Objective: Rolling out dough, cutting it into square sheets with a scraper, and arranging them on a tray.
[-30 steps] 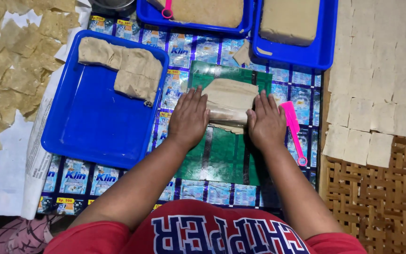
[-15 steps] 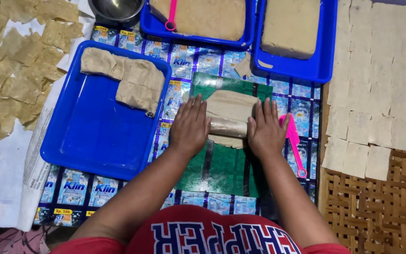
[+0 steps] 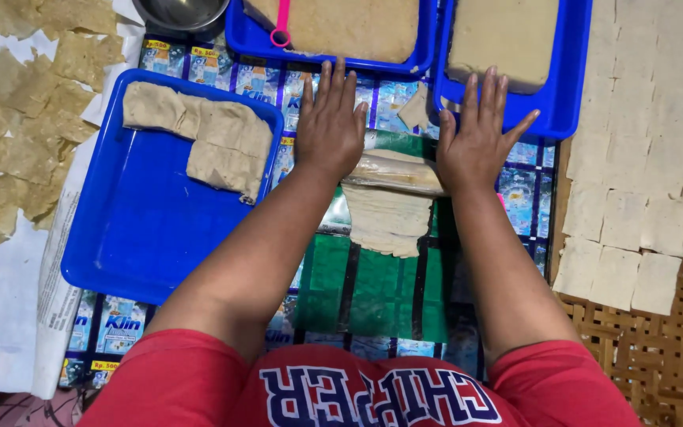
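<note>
On the green plastic sheet (image 3: 373, 285) in the middle of the work surface, a rolling pin (image 3: 395, 168) wrapped in pale dough lies crosswise, with a thin flattened dough sheet (image 3: 385, 221) trailing from it toward the person. The left hand (image 3: 330, 126) and right hand (image 3: 476, 134) press flat on its two ends, fingers stretched out and spread wide, gripping nothing. Folded dough pieces (image 3: 199, 130) rest in the blue tray (image 3: 136, 229) to the left, and cut squares (image 3: 642, 158) lie on the woven mat (image 3: 650, 356) to the right.

Pale dough sheet (image 3: 386, 217), thin and creased, lies flat on the green plastic mat (image 3: 357, 285). Its far end is wound around a clear-wrapped rolling pin (image 3: 393, 170) lying crosswise.
</note>
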